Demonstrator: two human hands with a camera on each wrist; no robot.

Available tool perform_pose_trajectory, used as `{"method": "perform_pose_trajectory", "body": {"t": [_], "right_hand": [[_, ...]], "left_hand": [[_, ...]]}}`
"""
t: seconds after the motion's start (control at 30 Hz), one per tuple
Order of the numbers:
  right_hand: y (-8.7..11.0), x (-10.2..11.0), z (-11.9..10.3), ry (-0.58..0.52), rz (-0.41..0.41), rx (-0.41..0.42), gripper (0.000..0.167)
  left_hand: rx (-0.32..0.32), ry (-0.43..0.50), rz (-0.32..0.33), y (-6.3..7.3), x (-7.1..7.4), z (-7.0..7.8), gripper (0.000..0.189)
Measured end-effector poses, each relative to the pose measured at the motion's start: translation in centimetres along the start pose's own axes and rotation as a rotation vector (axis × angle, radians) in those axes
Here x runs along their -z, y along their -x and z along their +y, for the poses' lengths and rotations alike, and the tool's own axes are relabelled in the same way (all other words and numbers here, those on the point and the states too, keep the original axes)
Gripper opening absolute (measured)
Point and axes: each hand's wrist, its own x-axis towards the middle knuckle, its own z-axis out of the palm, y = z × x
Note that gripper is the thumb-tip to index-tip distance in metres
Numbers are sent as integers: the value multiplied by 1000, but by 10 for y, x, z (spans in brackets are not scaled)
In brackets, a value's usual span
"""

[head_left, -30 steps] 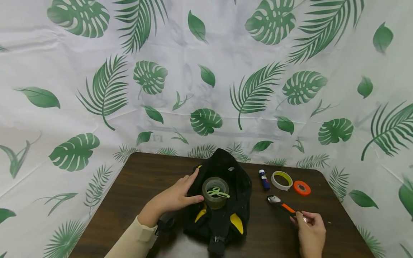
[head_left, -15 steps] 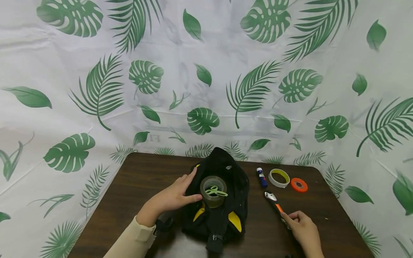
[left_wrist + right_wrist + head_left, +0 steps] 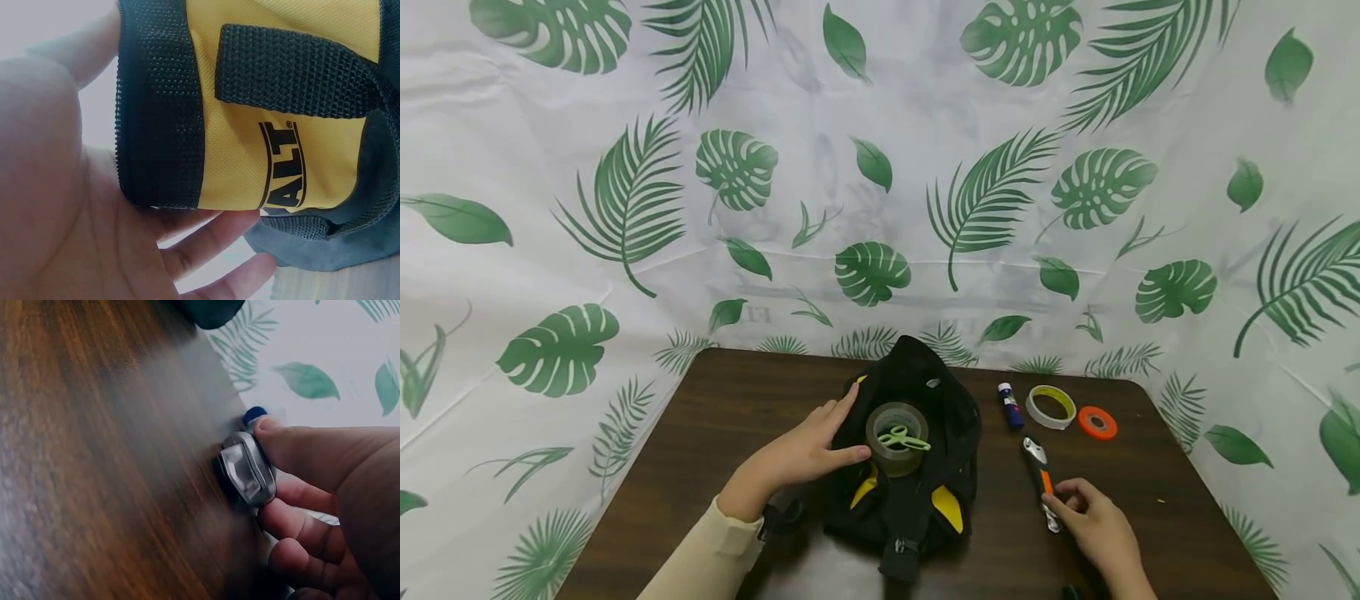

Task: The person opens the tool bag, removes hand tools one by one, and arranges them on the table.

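The R hand [image 3: 1096, 521] is pinching, thumb against fingers, the slim tool w/ silver metal head and black-and-orange handle [image 3: 1045, 478], near its lower end. It is being held over the dark brown wood-grained counter [image 3: 760, 392], right of the black-and-yellow fabric bag [image 3: 961, 442]; if it is touching the counter, I cannot tell. The tool is prob. weighing little but staying stiff; bare metal may be slippery, so the handle's orange middle is seeming the better hold. The L hand [image 3: 811, 446], thumb spread from straight fingers, is touching the bag's side, prob. soft & yielding.
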Motion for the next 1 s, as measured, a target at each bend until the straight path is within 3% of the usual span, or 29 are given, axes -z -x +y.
{"method": "perform_pose_trajectory", "body": {"t": [0.2, 0.43, 0.67, 0.83, 1.0], "right_hand": [[0, -6, -1, -4, -5, 25, 54], [-1, -11, -1, -50, 59, 20, 53], [6, -10, -16, -190, 217, -17, 36], [20, -3, -46, -271, 291, 100, 21], [40, 18, -82, -378, 269, 246, 13]], "left_hand": [[5, -12, -9, 1, 0, -1, 105], [-6, -16, -4, 2, 3, 1, 105], [-6, -8, -5, 2, 3, 2, 105], [1, -12, -4, 2, 3, 2, 104], [-13, -11, -5, 2, 1, 3, 105]]}}
